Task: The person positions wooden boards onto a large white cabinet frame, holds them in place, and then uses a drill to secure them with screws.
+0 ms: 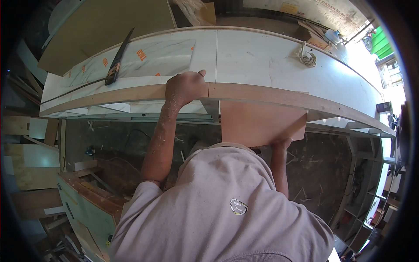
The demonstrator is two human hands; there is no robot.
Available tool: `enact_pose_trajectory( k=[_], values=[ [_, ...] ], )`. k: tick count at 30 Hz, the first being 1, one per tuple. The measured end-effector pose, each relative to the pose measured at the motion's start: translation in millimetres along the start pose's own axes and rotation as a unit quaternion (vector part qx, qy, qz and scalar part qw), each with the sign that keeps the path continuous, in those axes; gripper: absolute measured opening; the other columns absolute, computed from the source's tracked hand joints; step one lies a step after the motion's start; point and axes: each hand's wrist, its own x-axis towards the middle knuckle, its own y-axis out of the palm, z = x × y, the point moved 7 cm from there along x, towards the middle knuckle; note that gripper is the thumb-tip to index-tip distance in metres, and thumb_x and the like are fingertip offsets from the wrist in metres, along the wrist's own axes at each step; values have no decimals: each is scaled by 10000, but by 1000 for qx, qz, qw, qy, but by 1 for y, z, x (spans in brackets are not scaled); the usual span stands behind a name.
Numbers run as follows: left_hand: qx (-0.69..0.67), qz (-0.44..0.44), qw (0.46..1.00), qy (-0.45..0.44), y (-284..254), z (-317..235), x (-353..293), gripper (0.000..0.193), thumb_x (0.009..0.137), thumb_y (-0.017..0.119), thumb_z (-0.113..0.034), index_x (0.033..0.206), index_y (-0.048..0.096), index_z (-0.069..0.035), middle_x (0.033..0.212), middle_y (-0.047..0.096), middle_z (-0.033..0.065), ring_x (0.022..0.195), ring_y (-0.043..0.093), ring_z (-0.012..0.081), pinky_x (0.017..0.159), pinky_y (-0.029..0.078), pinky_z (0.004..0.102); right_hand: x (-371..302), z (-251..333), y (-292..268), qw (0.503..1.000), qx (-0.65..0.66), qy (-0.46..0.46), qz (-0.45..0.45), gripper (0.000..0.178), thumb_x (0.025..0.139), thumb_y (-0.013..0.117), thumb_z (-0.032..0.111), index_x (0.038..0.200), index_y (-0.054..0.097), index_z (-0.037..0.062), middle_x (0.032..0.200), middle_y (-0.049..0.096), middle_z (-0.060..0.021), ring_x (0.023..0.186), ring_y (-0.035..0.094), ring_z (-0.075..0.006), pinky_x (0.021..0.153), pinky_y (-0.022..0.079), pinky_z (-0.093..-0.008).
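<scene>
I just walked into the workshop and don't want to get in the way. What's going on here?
A person's right hand holds the lower edge of a flat brown panel, at or just under the wooden edge of a long white counter. Their left hand is on that edge. A handsaw lies left, across a marble-patterned sheet; coiled cord lies right.

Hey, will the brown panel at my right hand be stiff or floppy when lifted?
The brown panel is likely stiff: it shows no clear bend beside your right hand. It's probably light for its size, as its edge looks thin. Being broad, it may tip if gripped only near one corner.
</scene>
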Motion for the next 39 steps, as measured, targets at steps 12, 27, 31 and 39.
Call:
enact_pose_trajectory(
  k=[12,27,31,39],
  values=[
    [-50,-9,999,-17,-5,8,1,611,1029,381,-525,798,715,-68,707,685,162,720,685,353,700,524,453,13,14,3,975,-149,-158,-48,575,1043,321,422,1510,345,88,1511,421,-133,1392,412,-320,1168,319,-527],
    [-412,-176,891,72,-53,69,-2,160,979,503,-21,995,656,24,999,689,130,932,669,282,849,536,339,114,0,51,956,-235,-107,139,479,989,570,346,1383,489,86,1301,591,-115,1192,585,-294,996,512,-465],
    [-31,-384,904,-184,-146,230,-44,296,1003,451,-123,1188,659,-23,1196,651,166,1139,617,296,1022,463,401,77,57,25,813,-539,-175,133,458,952,606,401,1270,593,72,1190,651,-113,1092,635,-265,947,518,-455],
    [-242,-504,636,-533,-207,574,-195,818,825,761,-466,1404,456,25,1414,521,155,1231,544,287,994,492,415,-21,339,-1,874,-397,-218,-176,515,1027,443,441,1231,562,-17,1123,674,-176,1031,651,-292,969,519,-459]
  ],
)
